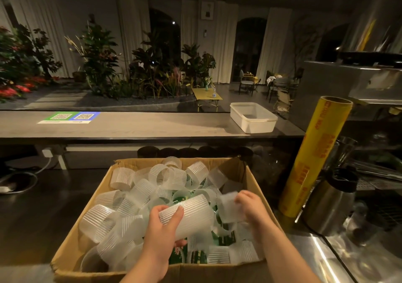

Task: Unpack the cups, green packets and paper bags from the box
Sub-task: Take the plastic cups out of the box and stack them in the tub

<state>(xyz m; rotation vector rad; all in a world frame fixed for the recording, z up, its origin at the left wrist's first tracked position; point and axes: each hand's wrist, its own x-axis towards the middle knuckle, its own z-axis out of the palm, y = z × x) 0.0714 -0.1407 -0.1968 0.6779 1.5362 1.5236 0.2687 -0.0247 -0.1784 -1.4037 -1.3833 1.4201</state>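
while hands (162, 230) (250, 208) grip ribbed frosted cups (191, 215), cardboard box (206, 274) brims.

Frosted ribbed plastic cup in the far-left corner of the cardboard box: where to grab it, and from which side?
Probably best to grip the frosted ribbed plastic cup across its ribbed wall, mid-length, from above. It lies on its side atop the other cups with that wall exposed. The cardboard box walls close off its left and far sides.

box (91, 213) top open | yellow roll (313, 152) leans just right
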